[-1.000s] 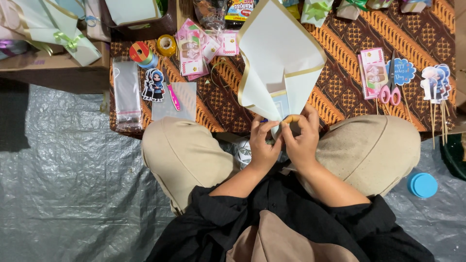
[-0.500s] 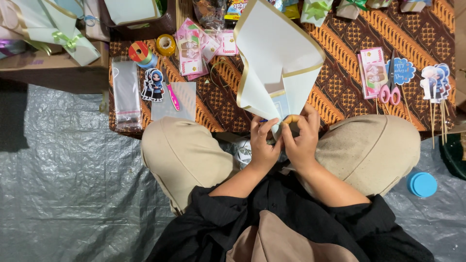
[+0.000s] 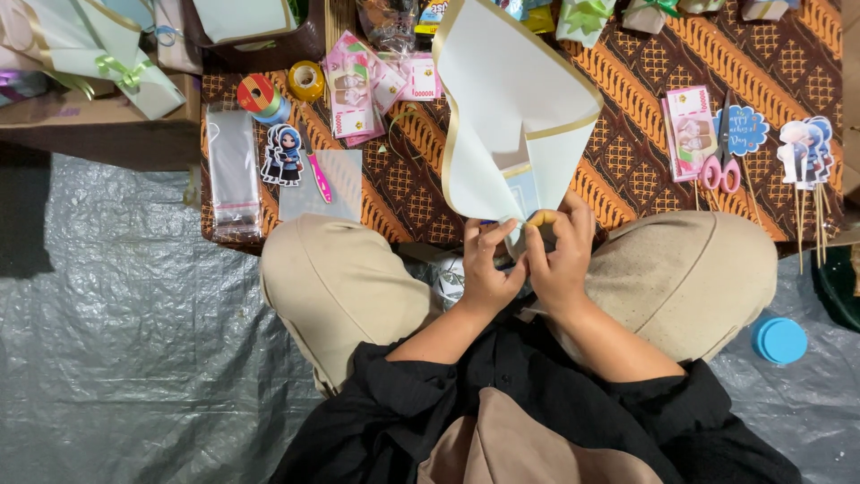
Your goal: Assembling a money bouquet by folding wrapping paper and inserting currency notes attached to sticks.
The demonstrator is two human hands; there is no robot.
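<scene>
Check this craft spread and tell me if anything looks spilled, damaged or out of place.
Nothing stands out. Both hands pinch the base of the gold-edged paper cone; the scissors, tape rolls and cut-out figures lie flat and whole on the patterned cloth.

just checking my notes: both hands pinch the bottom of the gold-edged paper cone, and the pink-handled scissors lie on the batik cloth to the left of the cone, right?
Not quite. In the head view both hands, left hand and right hand, do pinch the bottom of the gold-edged paper cone, but the pink-handled scissors lie on the batik cloth to the right of the cone, not the left.
</scene>
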